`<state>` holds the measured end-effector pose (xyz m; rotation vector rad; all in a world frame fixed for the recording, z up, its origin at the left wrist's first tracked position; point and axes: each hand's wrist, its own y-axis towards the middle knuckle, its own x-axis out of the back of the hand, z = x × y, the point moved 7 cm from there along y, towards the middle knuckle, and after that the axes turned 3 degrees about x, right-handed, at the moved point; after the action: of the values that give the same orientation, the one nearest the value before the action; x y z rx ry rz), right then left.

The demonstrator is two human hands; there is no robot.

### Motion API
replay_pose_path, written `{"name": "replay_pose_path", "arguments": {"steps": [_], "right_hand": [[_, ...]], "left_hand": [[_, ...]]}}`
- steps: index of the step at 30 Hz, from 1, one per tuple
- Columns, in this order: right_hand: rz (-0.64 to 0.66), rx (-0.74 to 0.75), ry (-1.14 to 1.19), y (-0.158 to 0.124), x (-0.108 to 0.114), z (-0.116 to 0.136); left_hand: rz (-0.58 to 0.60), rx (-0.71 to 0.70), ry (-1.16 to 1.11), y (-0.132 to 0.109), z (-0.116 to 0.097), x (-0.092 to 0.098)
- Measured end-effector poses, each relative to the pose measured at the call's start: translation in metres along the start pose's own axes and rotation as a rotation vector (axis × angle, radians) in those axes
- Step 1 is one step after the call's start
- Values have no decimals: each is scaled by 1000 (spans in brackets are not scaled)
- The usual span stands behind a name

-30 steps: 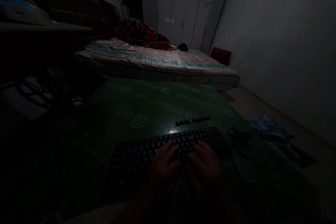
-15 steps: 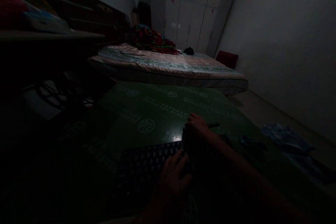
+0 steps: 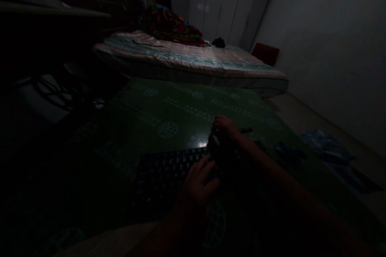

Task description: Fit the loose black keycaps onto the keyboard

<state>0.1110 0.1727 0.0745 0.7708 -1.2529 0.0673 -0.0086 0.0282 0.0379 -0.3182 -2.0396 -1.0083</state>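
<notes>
Black on the green table, the keyboard sits lower centre, my left hand spread loosely on its keys, perhaps steadying it, while my right hand curls by a dark object mid-frame, its grip impossible to tell.

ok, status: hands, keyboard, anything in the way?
Left hand on keyboard. Right hand near dark strip, grip too dark to tell. Right arm blocks view of keyboard's right end.
</notes>
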Motion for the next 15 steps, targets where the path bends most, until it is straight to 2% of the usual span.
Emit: {"name": "replay_pose_path", "arguments": {"steps": [2,4,6,8,12,15], "right_hand": [[-35,104,67,-15,21,21],[-159,202,147,-40,46,49],[-299,206,164,-69,65,73],[-402,180,151,-97,76,93],[-460,142,165,-129,80,119],[-487,110,171,-139,83,127]], "left_hand": [[-62,12,-92,3,2,13],[-141,72,-202,6,7,27],[-153,179,-353,8,13,35],[-45,332,-540,8,17,32],[256,611,-890,2,16,13],[333,733,-1084,-2,16,5]]}}
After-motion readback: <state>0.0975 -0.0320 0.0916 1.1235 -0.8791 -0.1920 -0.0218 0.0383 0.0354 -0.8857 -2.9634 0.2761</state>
